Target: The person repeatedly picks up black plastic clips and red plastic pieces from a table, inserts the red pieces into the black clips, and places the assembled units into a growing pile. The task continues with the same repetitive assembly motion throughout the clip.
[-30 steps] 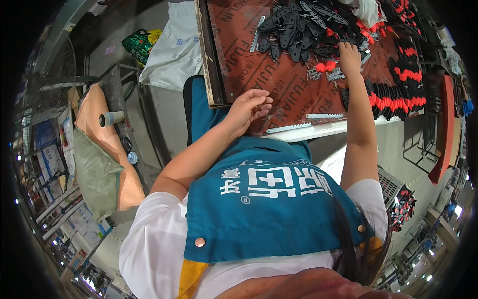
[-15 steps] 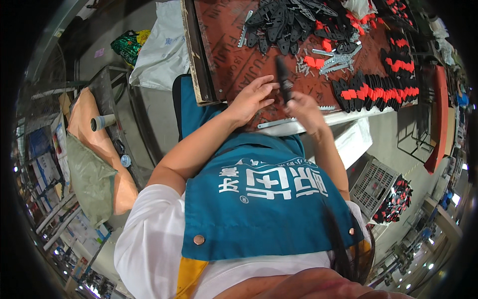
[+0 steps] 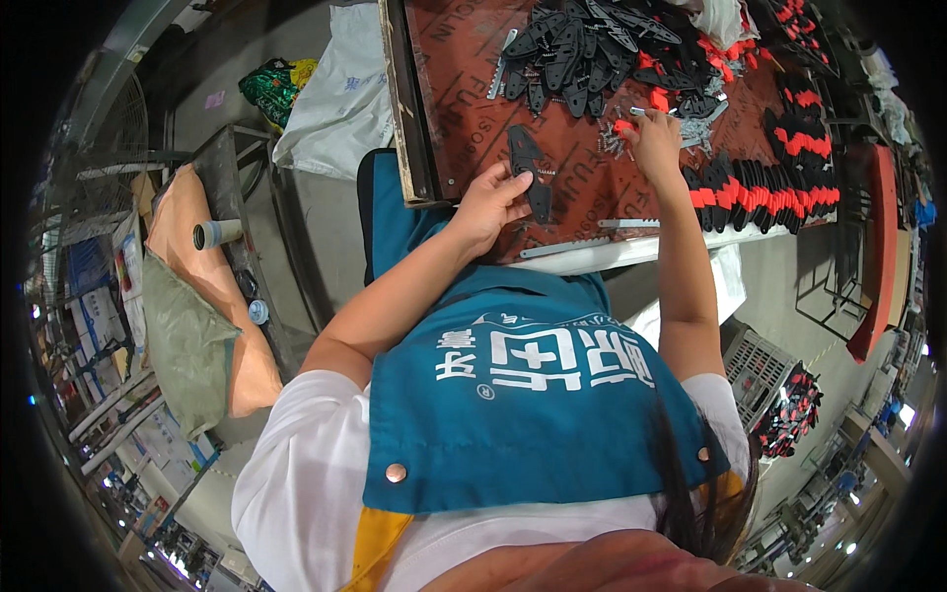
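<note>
My left hand [image 3: 493,205] grips a flat black plastic handle piece [image 3: 531,163] by its lower part, thumb on top, over the near left of the red-brown board. Stretched forward, my right hand [image 3: 656,146] has its fingers bunched down among small metal parts, beside a red plastic piece [image 3: 623,128]; whatever they pinch is hidden. Saw blades and screws [image 3: 698,126] lie just right of it. Beyond is a heap of black handle pieces [image 3: 577,54]. Two loose saw blades [image 3: 564,247] rest along the board's near edge.
A row of black-and-red assembled handles [image 3: 760,195] stands at the board's right, with more behind it. A white sack [image 3: 340,109] lies left of the work table. On the floor at right, a grey crate [image 3: 755,370] stands beside a pile of black-and-red pieces [image 3: 792,414].
My right hand has left the black handle piece and moved forward and right to the small parts. My left hand now holds the handle piece alone.
</note>
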The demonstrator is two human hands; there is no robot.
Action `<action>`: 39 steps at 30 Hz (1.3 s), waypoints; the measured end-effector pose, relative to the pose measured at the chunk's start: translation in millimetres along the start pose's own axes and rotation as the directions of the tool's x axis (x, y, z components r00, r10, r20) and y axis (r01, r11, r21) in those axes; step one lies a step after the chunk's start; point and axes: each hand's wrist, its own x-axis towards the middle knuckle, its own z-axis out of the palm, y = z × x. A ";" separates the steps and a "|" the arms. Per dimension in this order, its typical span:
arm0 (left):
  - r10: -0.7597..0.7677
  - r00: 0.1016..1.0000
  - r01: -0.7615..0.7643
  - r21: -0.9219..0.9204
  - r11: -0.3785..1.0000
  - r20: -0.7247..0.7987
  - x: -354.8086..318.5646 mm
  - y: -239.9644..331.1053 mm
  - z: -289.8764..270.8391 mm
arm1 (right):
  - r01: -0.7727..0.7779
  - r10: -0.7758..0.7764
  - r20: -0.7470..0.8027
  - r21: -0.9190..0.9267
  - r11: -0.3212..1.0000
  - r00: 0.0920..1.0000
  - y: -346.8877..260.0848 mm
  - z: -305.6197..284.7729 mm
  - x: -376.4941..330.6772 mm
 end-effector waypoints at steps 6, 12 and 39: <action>0.047 0.997 -0.044 0.062 0.997 -0.057 2.5 3.6 -0.8 | -0.166 0.145 0.170 0.118 0.979 0.975 -25.2 -17.5 3.7; 0.143 0.987 -0.140 0.044 0.989 -0.074 4.9 7.6 -3.8 | -0.273 0.266 0.100 0.580 0.767 0.959 -64.8 -33.3 -17.1; 0.085 0.931 -0.275 0.530 0.802 0.355 -19.3 41.9 -3.3 | -0.469 0.073 0.466 0.848 0.248 0.882 -129.1 -109.8 -61.7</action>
